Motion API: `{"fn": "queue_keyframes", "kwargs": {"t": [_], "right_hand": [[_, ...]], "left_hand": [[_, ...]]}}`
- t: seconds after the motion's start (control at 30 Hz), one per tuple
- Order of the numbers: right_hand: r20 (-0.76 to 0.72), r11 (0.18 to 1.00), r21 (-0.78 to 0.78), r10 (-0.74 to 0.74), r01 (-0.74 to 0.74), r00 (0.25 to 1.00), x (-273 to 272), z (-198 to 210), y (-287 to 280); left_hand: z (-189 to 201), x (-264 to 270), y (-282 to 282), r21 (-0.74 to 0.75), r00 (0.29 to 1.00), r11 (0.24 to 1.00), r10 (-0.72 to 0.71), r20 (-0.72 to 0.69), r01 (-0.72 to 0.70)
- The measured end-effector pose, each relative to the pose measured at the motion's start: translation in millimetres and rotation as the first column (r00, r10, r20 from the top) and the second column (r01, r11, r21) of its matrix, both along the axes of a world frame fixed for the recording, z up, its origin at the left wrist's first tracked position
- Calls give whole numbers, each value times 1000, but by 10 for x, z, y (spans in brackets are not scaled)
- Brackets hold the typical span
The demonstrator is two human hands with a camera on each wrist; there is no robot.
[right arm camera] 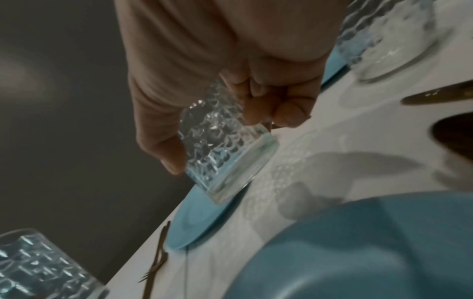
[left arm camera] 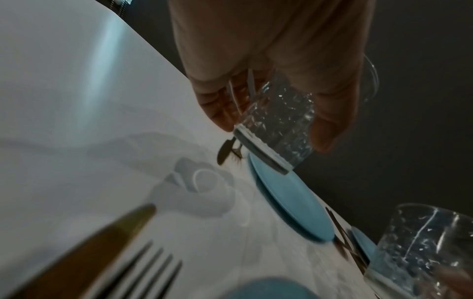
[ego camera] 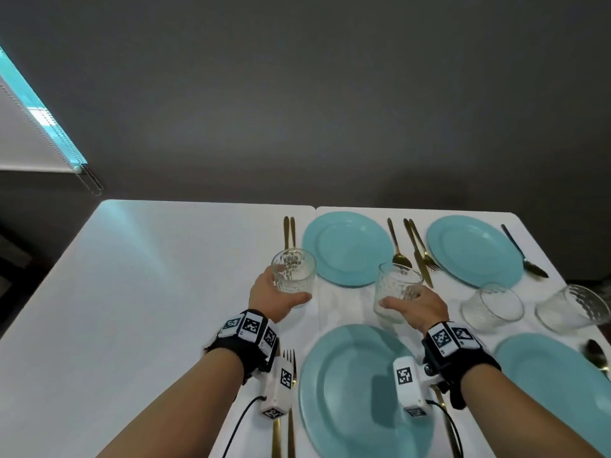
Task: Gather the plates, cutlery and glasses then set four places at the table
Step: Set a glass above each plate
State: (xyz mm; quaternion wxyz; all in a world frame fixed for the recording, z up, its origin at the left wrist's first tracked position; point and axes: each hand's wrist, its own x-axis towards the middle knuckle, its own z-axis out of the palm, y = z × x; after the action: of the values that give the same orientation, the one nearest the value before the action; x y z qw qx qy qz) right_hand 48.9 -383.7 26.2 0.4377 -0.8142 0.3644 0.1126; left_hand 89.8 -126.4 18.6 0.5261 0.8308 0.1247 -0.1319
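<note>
Four teal plates lie on the white table (ego camera: 148, 292): far left (ego camera: 347, 249), far right (ego camera: 476, 252), near left (ego camera: 350, 401), near right (ego camera: 555, 375). My left hand (ego camera: 281, 294) grips a textured clear glass (ego camera: 292, 274) held above the table, left of the far left plate. In the left wrist view the fingers wrap this glass (left arm camera: 279, 121), with its shadow below. My right hand (ego camera: 416, 305) grips a second glass (ego camera: 396, 292), tilted and lifted between the two left plates, also in the right wrist view (right arm camera: 225, 149).
Two more glasses (ego camera: 492, 305) (ego camera: 575, 309) stand on the table between the right plates. Gold cutlery lies beside each plate: a knife and fork (ego camera: 289, 229), a spoon (ego camera: 398, 249), another knife and fork (ego camera: 420, 249), a dark spoon (ego camera: 524, 252), a near fork (ego camera: 291, 358).
</note>
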Motion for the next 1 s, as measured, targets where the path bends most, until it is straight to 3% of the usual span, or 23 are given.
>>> {"fn": "queue_keyframes", "kwargs": {"t": [0.47, 1.0], "right_hand": [[77, 966, 45, -257, 254, 963, -180, -387, -346], [86, 958, 28, -288, 286, 954, -281, -449, -456]], "left_hand": [[-25, -150, -339, 71, 999, 996, -43, -28, 45], [-70, -160, -383, 65, 997, 996, -66, -27, 68]]}}
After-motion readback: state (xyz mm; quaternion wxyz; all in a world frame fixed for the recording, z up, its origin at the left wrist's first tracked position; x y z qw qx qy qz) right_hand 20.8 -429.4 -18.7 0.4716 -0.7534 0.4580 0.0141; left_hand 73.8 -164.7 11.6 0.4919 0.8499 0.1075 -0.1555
